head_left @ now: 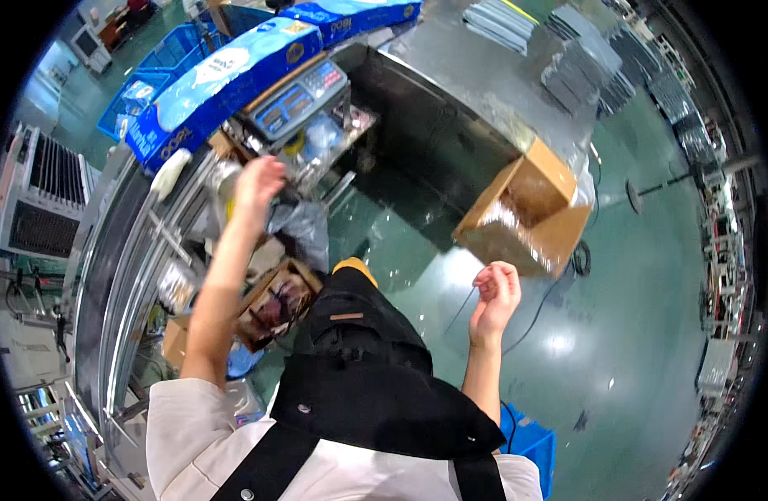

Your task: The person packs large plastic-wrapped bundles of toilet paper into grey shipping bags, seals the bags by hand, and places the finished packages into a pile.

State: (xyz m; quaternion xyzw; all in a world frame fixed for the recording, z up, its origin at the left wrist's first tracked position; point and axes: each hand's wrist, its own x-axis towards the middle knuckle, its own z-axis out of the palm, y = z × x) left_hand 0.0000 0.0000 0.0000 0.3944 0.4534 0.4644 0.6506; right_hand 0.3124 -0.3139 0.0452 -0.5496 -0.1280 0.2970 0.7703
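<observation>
Beside the scale [304, 104], the left hand [258, 185] reaches toward plastic bags [304, 230].
Its fingers look blurred, grip unclear; right hand [496, 288] curls loosely, empty; next, a firm grasp.

Bright overhead light; white glare spots on the glossy green floor [559, 342]. Open brown cardboard box [526, 213] smeared by motion blur, raised left hand [258, 179] soft. Strong fisheye bending, black vignette at rim.

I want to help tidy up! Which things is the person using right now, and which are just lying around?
In use:
left hand reaching to the clear bags under the scale
right hand, curled, holding nothing clear

Lying about:
open cardboard box
blue packs
grey stacks
blue crate
</observation>
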